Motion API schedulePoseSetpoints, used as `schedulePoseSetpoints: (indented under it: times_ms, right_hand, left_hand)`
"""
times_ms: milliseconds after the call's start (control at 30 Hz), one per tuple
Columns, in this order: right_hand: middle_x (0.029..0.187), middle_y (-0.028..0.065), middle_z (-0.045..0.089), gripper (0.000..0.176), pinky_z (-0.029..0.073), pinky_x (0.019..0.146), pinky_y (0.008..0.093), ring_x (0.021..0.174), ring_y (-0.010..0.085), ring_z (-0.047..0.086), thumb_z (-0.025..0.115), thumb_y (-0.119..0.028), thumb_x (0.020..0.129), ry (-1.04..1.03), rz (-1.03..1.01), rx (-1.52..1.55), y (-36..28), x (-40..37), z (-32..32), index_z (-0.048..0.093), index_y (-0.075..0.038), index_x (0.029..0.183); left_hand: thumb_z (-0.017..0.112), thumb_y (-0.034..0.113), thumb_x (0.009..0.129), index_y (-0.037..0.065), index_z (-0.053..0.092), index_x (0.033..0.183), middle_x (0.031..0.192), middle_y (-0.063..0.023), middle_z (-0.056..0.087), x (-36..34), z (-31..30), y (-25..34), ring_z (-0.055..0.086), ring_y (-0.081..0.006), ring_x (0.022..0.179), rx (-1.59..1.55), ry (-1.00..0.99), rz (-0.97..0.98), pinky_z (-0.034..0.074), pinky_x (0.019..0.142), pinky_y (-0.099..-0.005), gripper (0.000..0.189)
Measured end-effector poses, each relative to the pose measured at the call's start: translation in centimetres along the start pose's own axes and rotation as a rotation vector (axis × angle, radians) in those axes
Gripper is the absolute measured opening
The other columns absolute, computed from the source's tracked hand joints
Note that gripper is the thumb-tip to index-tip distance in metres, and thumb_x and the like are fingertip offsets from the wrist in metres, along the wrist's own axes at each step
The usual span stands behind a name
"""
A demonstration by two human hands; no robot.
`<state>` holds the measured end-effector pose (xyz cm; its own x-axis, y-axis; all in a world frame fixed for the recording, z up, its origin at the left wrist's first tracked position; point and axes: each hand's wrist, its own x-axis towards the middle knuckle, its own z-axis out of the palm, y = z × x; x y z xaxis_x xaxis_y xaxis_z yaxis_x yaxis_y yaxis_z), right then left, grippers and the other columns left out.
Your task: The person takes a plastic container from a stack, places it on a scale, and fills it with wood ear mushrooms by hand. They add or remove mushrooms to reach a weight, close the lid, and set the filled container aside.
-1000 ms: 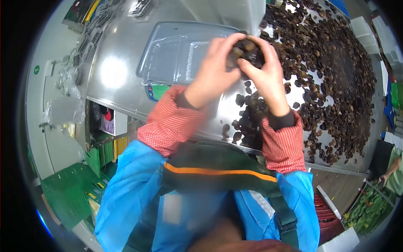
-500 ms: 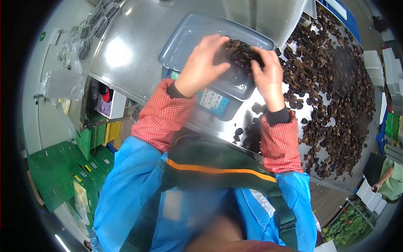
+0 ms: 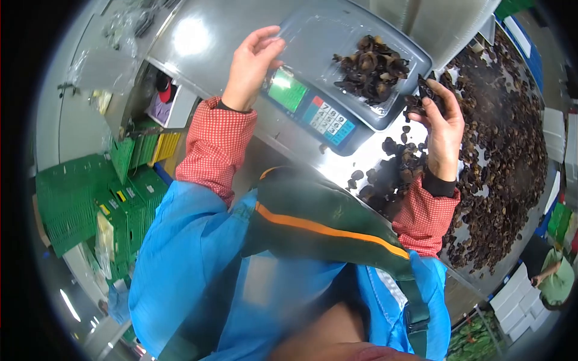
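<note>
A heap of dark, curled pieces [image 3: 372, 69] lies in a grey plastic tray [image 3: 310, 39], which rests on a digital scale with a keypad [image 3: 328, 120] and a lit green display [image 3: 287, 89]. My left hand [image 3: 254, 65] is over the tray's left side, fingers apart and holding nothing. Just off the tray's right edge, my right hand [image 3: 442, 117] grips a few dark pieces [image 3: 424, 99] between thumb and fingers. Below it, a small pile of similar pieces [image 3: 400, 168] sits on the metal table.
A wide spread of dark pieces [image 3: 500, 150] covers the metal table [image 3: 226, 36] at right. Green crates [image 3: 78, 198] stand at lower left. White boxes [image 3: 521, 301] and another person [image 3: 555, 277] are at the far right.
Both hands have moved apart from above the tray. The dark pieces that were between them now lie in the tray, and my right hand has some pieces at the tray's right edge. The view has shifted.
</note>
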<state>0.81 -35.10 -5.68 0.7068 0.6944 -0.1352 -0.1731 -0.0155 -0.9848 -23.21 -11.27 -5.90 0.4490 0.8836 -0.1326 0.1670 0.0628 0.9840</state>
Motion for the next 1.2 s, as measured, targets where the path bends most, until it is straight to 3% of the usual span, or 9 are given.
schedulePoseSetpoints:
  times_ms: [167,367,533,667,733,867,1067,1167,1200]
  right_hand:
    - [0.098,0.0084,0.065,0.034,0.058,0.065,0.0231,0.069,0.0138,0.067,0.063,-0.002,0.092,-0.051,-0.025,-0.023,-0.2,-0.1,0.6,0.058,0.002,0.125]
    - [0.101,0.0101,0.065,0.036,0.059,0.064,0.0243,0.071,0.0157,0.068,0.063,-0.003,0.091,-0.044,-0.029,-0.039,-0.6,0.5,1.4,0.057,0.003,0.125]
    - [0.122,0.0185,0.051,0.048,0.062,0.068,0.0301,0.090,0.0202,0.066,0.064,-0.013,0.091,-0.207,-0.253,-0.486,1.1,2.5,4.0,0.050,-0.003,0.136]
    - [0.110,0.0116,0.055,0.041,0.062,0.068,0.0290,0.095,0.0189,0.064,0.055,-0.006,0.096,-0.103,-0.208,-0.297,0.3,2.1,2.2,0.049,-0.001,0.136]
    - [0.102,0.0076,0.056,0.037,0.061,0.071,0.0271,0.087,0.0150,0.066,0.051,-0.004,0.097,-0.036,-0.132,-0.234,0.3,1.9,0.7,0.051,0.000,0.134]
    - [0.091,0.0034,0.058,0.031,0.056,0.063,0.0225,0.074,0.0103,0.063,0.054,-0.005,0.096,0.022,-0.113,-0.156,2.5,1.7,-1.5,0.057,0.001,0.126]
    - [0.079,0.0004,0.062,0.021,0.049,0.053,0.0211,0.061,0.0049,0.056,0.061,-0.009,0.094,0.052,-0.126,-0.323,4.1,1.7,-0.9,0.064,-0.001,0.113]
    - [0.075,0.0003,0.061,0.021,0.046,0.050,0.0210,0.057,0.0042,0.054,0.059,-0.012,0.095,0.110,-0.138,-0.271,3.9,2.9,-1.1,0.064,0.000,0.111]
    - [0.073,0.0006,0.060,0.024,0.046,0.049,0.0222,0.055,0.0048,0.054,0.058,-0.016,0.097,0.143,-0.152,-0.276,4.1,3.8,-1.4,0.063,0.000,0.113]
  left_hand:
    - [0.067,0.020,0.093,0.005,0.051,0.133,0.111,-0.0053,0.062,-0.8,-1.0,-0.8,0.061,-0.0144,0.102,-0.106,0.018,-0.044,0.055,0.083,-0.0292,0.045]
    - [0.066,0.022,0.093,0.003,0.033,0.144,0.113,-0.0107,0.056,-2.1,-0.1,-2.6,0.060,-0.0223,0.105,-0.277,0.029,-0.238,0.055,0.086,-0.0371,0.064]
    - [0.064,0.021,0.094,0.003,0.026,0.148,0.113,-0.0120,0.055,-2.2,1.1,-2.5,0.059,-0.0253,0.107,-0.319,-0.010,-0.299,0.054,0.089,-0.0398,0.068]
    - [0.063,0.022,0.095,0.003,0.021,0.149,0.117,-0.0170,0.052,-2.2,1.0,-2.5,0.058,-0.0292,0.111,-0.420,-0.036,-0.293,0.054,0.092,-0.0433,0.071]
    - [0.062,0.023,0.096,0.002,0.022,0.147,0.118,-0.0208,0.050,-2.0,1.1,-2.0,0.058,-0.0312,0.112,-0.484,0.000,-0.299,0.054,0.093,-0.0448,0.068]
    - [0.060,0.026,0.097,0.002,0.024,0.142,0.118,-0.0255,0.047,-1.0,1.4,-1.8,0.059,-0.0341,0.110,-0.610,0.059,-0.333,0.054,0.094,-0.0457,0.062]
    - [0.050,0.038,0.101,0.005,0.019,0.144,0.109,-0.0213,0.052,2.1,1.3,-1.9,0.060,-0.0267,0.096,-0.667,-0.129,-0.417,0.055,0.081,-0.0373,0.062]
    - [0.045,0.040,0.103,0.006,0.034,0.143,0.099,-0.0110,0.055,2.6,3.5,-0.4,0.056,-0.0158,0.081,-0.664,0.137,-0.434,0.049,0.068,-0.0273,0.054]
    - [0.045,0.040,0.103,0.007,0.041,0.139,0.097,-0.0078,0.055,2.6,4.0,-0.4,0.054,-0.0138,0.078,-0.515,0.045,-0.255,0.047,0.067,-0.0256,0.049]
